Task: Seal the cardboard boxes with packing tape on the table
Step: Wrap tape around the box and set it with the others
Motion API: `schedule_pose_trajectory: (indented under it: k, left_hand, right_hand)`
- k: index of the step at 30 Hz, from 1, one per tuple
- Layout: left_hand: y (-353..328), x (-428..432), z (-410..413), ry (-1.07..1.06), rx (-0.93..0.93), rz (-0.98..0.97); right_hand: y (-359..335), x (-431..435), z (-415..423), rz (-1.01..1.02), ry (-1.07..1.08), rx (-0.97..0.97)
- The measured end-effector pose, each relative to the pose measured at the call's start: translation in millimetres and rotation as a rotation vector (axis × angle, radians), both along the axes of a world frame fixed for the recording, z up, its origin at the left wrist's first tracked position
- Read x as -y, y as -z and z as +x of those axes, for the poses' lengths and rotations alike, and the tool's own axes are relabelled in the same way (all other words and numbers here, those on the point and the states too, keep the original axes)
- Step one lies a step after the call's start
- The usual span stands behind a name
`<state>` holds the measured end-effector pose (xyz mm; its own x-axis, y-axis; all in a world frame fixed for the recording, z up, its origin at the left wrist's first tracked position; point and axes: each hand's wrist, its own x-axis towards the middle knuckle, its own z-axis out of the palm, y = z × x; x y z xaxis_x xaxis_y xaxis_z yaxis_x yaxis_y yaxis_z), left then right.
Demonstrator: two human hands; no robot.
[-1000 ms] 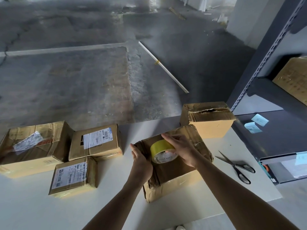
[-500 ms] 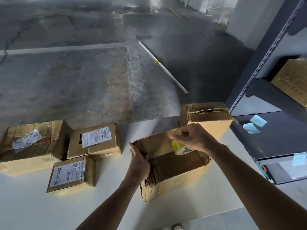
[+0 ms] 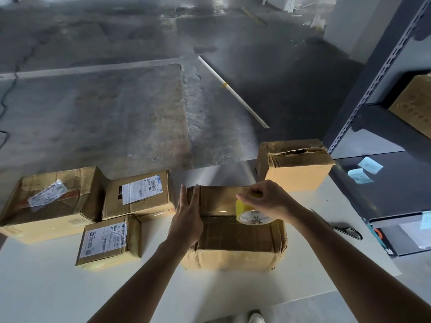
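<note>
Box being taped on desk point(image 3: 58, 287).
Tape roll point(image 3: 253, 214) is pinched in closed right hand point(image 3: 268, 201) grip, rested on top right of cardboard box point(image 3: 235, 231); clear strip is laid across the top. Left hand point(image 3: 186, 217) is flat, fingers open, pressed against box's left edge. Scissors point(image 3: 345, 229) are seen right.

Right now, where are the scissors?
The scissors lie on the white table at the right of the head view, just past the right hand's forearm, beside the dark shelf unit.
</note>
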<state>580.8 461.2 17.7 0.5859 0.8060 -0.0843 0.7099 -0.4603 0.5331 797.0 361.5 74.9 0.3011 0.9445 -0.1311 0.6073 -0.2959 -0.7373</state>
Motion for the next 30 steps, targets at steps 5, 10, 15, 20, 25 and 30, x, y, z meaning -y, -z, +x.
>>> schedule_pose_trajectory:
  k: [5, 10, 15, 20, 25, 30]
  left_hand:
    - [-25.2, -5.5, 6.9, 0.281, -0.157, 0.134]
    - [-47.1, -18.9, 12.2, 0.640, -0.450, 0.046]
    - [-44.4, -20.4, 19.9, 0.673, -0.575, 0.039]
    - [-55.9, -18.4, 24.7, 0.672, -0.631, 0.021]
    - [-71.8, -11.8, 27.2, 0.654, -0.637, 0.019]
    - [-78.8, -8.2, 23.0, 0.662, -0.603, 0.015]
  right_hand:
    - [-3.1, 0.7, -3.5, 0.001, 0.003, -0.015]
    - [-8.6, 4.2, -5.5, -0.015, 0.014, -0.050]
    - [-9.1, 5.2, -6.3, -0.016, 0.021, -0.090]
    - [-5.0, 5.0, -5.5, -0.024, 0.008, -0.105]
    - [-3.7, 5.3, -5.5, -0.013, 0.003, -0.098]
    - [-6.6, 4.8, -7.1, -0.003, -0.006, -0.077]
